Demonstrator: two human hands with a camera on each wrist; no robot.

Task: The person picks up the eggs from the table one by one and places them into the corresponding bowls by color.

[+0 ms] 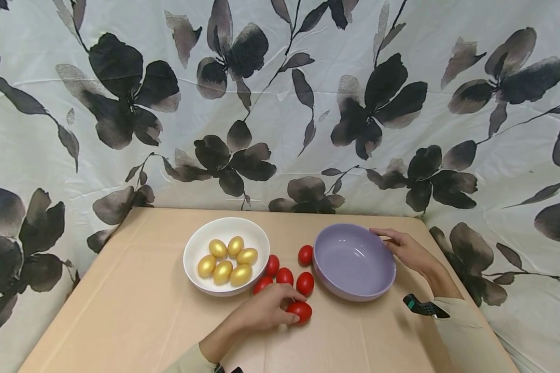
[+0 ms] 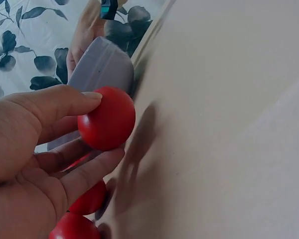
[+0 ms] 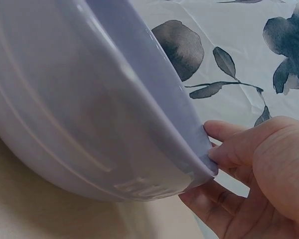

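Observation:
My left hand [image 1: 270,308] pinches a red egg [image 1: 299,313] between thumb and fingers, near the front of the group. In the left wrist view that red egg [image 2: 108,118] is held up, its shadow falling on the table. Several more red eggs [image 1: 305,284] lie between the two bowls; the left hand partly hides some of them. At the right, my right hand [image 1: 413,252] grips the rim of a purple bowl [image 1: 354,261], which has nothing inside. The right wrist view shows thumb and fingertips on the rim of the purple bowl [image 3: 99,109].
A white bowl [image 1: 193,269] holding several golden eggs [image 1: 222,272] stands left of the red eggs. Both bowls rest on a light tan table [image 1: 135,311]. Behind it hangs a white cloth [image 1: 303,129] printed with dark flowers.

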